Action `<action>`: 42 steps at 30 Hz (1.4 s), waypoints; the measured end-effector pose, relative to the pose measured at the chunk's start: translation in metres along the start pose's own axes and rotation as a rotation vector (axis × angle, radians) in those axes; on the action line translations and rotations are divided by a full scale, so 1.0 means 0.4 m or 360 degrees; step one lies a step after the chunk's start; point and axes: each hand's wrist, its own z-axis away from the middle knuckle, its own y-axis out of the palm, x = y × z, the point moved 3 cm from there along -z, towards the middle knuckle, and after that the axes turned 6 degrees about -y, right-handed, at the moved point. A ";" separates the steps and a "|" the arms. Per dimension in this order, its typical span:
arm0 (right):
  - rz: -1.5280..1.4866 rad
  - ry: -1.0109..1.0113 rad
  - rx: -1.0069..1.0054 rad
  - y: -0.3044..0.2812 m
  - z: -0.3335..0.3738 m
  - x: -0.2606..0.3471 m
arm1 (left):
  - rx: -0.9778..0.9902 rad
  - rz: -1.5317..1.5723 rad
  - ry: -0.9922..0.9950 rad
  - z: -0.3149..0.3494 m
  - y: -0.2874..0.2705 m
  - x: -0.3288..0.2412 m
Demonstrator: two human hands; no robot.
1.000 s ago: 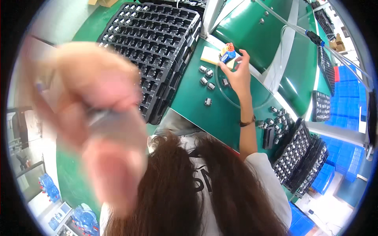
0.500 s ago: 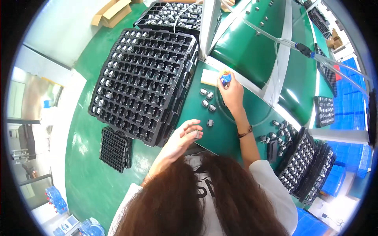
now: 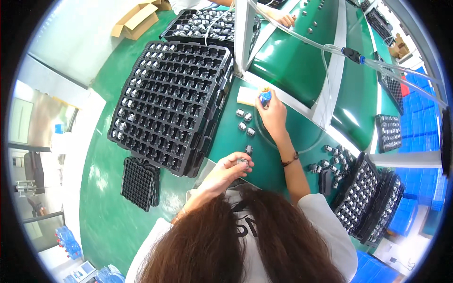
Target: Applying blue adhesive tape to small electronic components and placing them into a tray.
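In my left hand [image 3: 226,173], near the front edge of the green table, a small silver-and-black metal part [image 3: 242,162] sits between closed fingertips. Another part of that kind [image 3: 248,149] stands on the table just beyond those fingers. My right hand [image 3: 273,114] is wrapped round a small blue tool [image 3: 265,96] with an orange-yellow top; its lower portion is hidden by the fingers. Beside the right hand lies a white block [image 3: 247,95]. Several loose metal parts [image 3: 242,126] rest on the table between my two hands.
To the left is a large black compartment tray [image 3: 166,101], partly filled along its far and left sides. Loose parts [image 3: 336,160] and tilted filled trays [image 3: 356,193] lie at right. Ahead, a co-worker's hand [image 3: 285,20] reaches over the green belt [image 3: 288,61]. A clear hose [image 3: 325,47] crosses above.
My left hand's fingers have come together round a metal part, moving slightly right. The right hand still grips the blue tool. A co-worker's hand has appeared over the belt.
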 end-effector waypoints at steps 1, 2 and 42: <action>0.0009 0.0015 0.0018 -0.005 0.000 0.005 | 0.0021 -0.0001 -0.0003 0.003 0.007 0.004; 0.0005 0.0015 0.0021 -0.016 0.000 0.012 | 0.0015 -0.0001 -0.0002 0.004 0.010 0.009; -0.0274 -0.0045 -0.0025 -0.170 0.021 0.045 | -0.0162 0.0232 0.0065 0.036 -0.040 0.031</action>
